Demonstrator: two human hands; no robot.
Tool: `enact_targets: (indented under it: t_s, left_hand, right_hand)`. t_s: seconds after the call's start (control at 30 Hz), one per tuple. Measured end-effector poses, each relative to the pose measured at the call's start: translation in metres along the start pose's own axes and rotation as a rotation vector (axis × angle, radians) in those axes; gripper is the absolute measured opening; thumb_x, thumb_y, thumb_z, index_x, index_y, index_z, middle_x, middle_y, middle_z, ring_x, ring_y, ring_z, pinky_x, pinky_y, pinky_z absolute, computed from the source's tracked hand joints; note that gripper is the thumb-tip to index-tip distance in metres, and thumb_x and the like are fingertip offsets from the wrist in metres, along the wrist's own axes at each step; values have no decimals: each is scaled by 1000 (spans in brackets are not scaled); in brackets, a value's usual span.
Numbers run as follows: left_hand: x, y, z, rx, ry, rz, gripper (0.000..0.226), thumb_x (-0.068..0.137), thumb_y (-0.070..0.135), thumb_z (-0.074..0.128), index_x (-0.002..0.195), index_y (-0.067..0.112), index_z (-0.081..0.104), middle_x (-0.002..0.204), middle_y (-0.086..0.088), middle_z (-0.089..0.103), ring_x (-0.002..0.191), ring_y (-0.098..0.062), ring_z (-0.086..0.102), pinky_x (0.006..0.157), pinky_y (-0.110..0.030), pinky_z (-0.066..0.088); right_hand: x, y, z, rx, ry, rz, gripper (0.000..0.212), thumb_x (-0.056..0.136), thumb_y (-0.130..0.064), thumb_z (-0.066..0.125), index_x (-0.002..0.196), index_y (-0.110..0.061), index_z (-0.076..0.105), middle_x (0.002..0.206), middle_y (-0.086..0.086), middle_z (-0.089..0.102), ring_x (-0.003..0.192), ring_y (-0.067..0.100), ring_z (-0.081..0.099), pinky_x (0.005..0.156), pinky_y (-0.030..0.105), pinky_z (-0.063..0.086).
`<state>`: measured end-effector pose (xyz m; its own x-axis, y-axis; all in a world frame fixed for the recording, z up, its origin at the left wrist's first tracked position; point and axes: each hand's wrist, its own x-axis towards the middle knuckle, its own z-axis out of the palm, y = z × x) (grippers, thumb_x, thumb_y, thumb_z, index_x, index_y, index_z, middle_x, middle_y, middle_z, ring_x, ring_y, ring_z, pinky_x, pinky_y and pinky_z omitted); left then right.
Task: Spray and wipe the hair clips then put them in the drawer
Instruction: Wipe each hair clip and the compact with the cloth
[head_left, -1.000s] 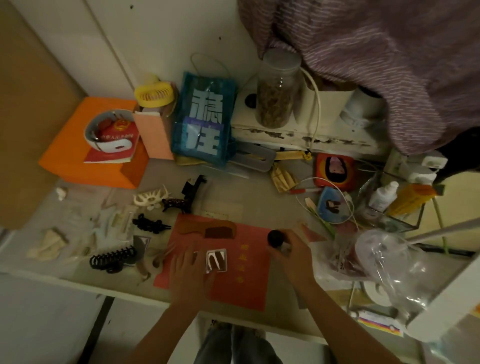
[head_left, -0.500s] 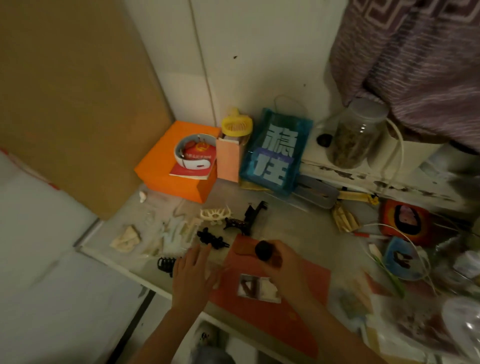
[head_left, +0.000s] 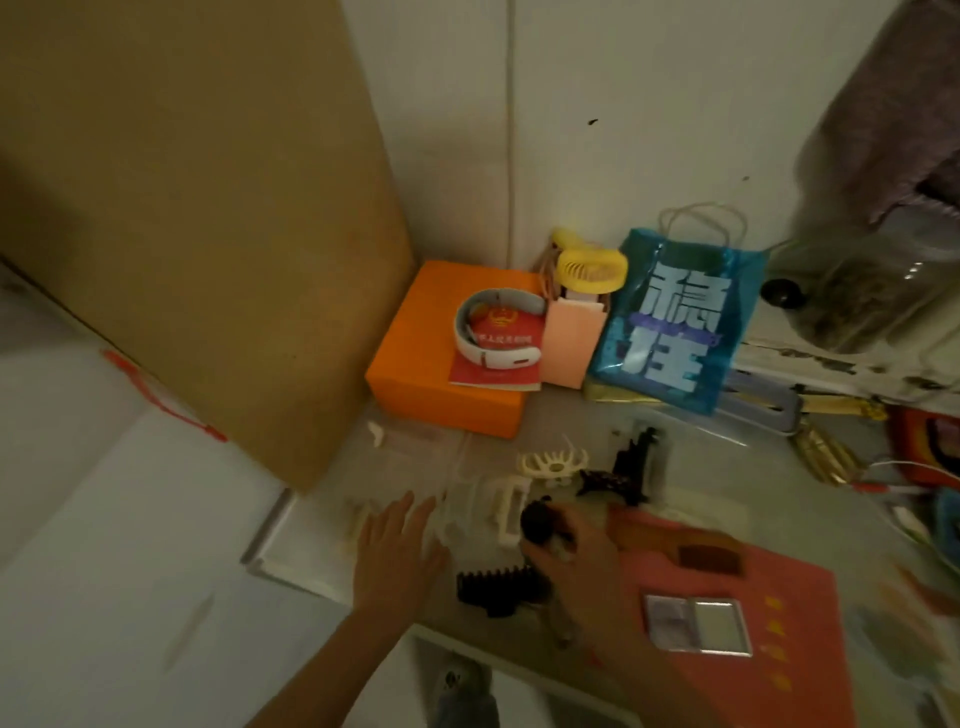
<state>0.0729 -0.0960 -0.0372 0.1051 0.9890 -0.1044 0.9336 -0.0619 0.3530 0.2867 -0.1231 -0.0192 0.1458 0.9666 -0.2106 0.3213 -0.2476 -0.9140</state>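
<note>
Several hair clips lie on the grey desk: a cream claw clip, a cream rectangular clip, a dark patterned claw clip, an upright black clip and a big black claw clip. My right hand grips a small spray bottle with a dark round cap, held over the clips. My left hand hovers flat with straight fingers over the pale clips at the desk's left end, holding nothing. The drawer is not in view.
An orange box with a red booklet and white neck fan stands at the back, beside a yellow fan, a pink box and a blue bag. A red folder with a small mirror and brown comb lies right. A brown board stands left.
The view has swung left. Both hands have moved left off the red folder: the left now hovers over the pale clips, the right carries the bottle above the black clips.
</note>
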Motion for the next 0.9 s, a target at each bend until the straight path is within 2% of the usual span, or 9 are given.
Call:
enact_targets:
  t_s: [0.07, 0.2, 0.3, 0.4, 0.47, 0.57, 0.7, 0.83, 0.9]
  left_hand:
    - [9, -25, -5, 36, -54, 20, 59, 96, 44, 48, 148, 27, 28, 157, -3, 23, 144, -19, 22, 117, -35, 8]
    - [18, -52, -6, 18, -92, -9, 59, 97, 45, 45, 149, 29, 23, 157, 0, 21, 143, -13, 21, 116, -29, 7]
    - [33, -62, -6, 62, -133, -7, 59, 97, 47, 42, 149, 31, 18, 158, 2, 17, 144, -11, 18, 116, -30, 5]
    - [49, -70, -5, 41, -185, -46, 58, 98, 45, 41, 149, 30, 18, 158, 0, 16, 144, -12, 17, 116, -33, 4]
    - [57, -73, -4, -4, -184, -72, 59, 98, 45, 43, 149, 29, 20, 158, -1, 18, 144, -14, 19, 116, -34, 4]
    - [69, -82, 2, -1, -180, -57, 60, 97, 45, 45, 149, 28, 21, 157, -2, 21, 143, -15, 22, 117, -34, 8]
    - [89, -91, 11, -21, -211, -27, 61, 95, 43, 50, 148, 23, 27, 154, -3, 30, 140, -17, 29, 115, -34, 15]
    - [111, -101, 19, -65, -271, 45, 59, 94, 37, 55, 146, 18, 35, 149, -5, 40, 135, -19, 38, 112, -33, 25]
    - [119, -107, 21, -105, -292, 76, 56, 94, 32, 58, 143, 16, 39, 146, -7, 44, 131, -22, 43, 110, -33, 29]
  right_hand:
    - [4, -8, 20, -4, 18, 13, 39, 82, -22, 75, 99, -45, 49, 97, -25, 55, 88, -8, 55, 72, 3, 42]
    - [11, -13, 49, 3, 88, 39, 42, 81, -13, 75, 96, -42, 49, 97, -23, 55, 89, -5, 55, 78, 15, 46]
    - [18, -14, 60, -37, 95, 3, 44, 80, -13, 75, 98, -44, 49, 97, -28, 53, 89, -13, 55, 75, 8, 45]
    - [25, -11, 69, -42, 66, 12, 36, 81, -13, 75, 98, -36, 53, 96, -22, 56, 89, -1, 57, 81, 22, 51]
    - [28, -11, 76, -61, 53, -4, 36, 80, -14, 76, 98, -36, 53, 96, -21, 57, 88, -2, 57, 84, 29, 52]
    - [35, -14, 85, -85, 47, -36, 45, 79, -17, 77, 95, -47, 48, 92, -26, 56, 87, -12, 56, 80, 19, 50]
    - [40, -9, 95, -86, 81, 29, 37, 80, -17, 76, 97, -40, 51, 92, -28, 54, 87, 1, 59, 80, 24, 51]
    - [43, -9, 107, -88, 161, 96, 36, 78, -15, 78, 98, -33, 54, 92, -29, 52, 84, -15, 52, 76, 2, 39]
    - [43, -12, 114, -95, 214, 110, 35, 77, -14, 78, 97, -30, 54, 91, -30, 52, 83, -19, 53, 75, -3, 36]
